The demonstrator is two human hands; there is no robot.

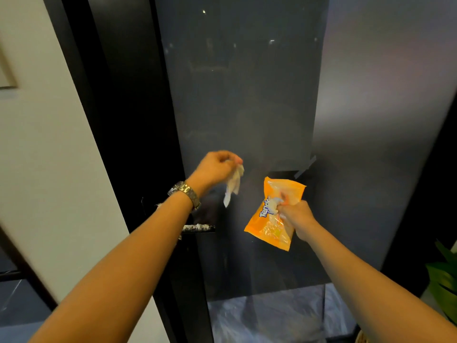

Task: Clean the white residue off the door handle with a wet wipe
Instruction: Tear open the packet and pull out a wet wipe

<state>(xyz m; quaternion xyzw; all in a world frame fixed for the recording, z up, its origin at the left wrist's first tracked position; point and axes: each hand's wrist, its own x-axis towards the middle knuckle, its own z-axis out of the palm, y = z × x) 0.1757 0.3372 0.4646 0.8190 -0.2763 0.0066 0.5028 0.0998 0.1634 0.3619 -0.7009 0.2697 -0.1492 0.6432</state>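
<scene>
Dim hallway, facing a dark glossy door (247, 107) set in a black frame, with a pale wall (49, 169) to the left and a green plant (442, 276) at the lower right edge.

Early in the job, judging by the layout: wipe out of the pack, cleaning not begun. Pinches one wet wipe (233, 185) between the curled fingertips and thumb of the left hand (215, 167), raised in front of the door panel. Lets it dangle crumpled below the knuckles, clear of everything else.

Grips the orange wipe pack (272, 219) with the right hand (296, 217), fingers closed tightly round its middle. Holds it up in the air to the right of the wipe and apart from it. Shows a white tuft at the pack's opening, possibly the next sheet, too blurred to settle.

Leaves the door handle (200, 230) untouched. Sits low on the door below the left wrist, partly hidden behind the forearm, with the white residue (197, 228) crusted thick along its top edge.

Remains to be done: bringing the wipe down to the handle, rubbing off the powdery crust, checking the hidden part, and presumably putting the pack aside.

Counted: two hands, one loose wipe, one pack, one handle, one streak of residue in plain sight, one metal wristwatch (184, 193) on the left wrist, one plant.
</scene>
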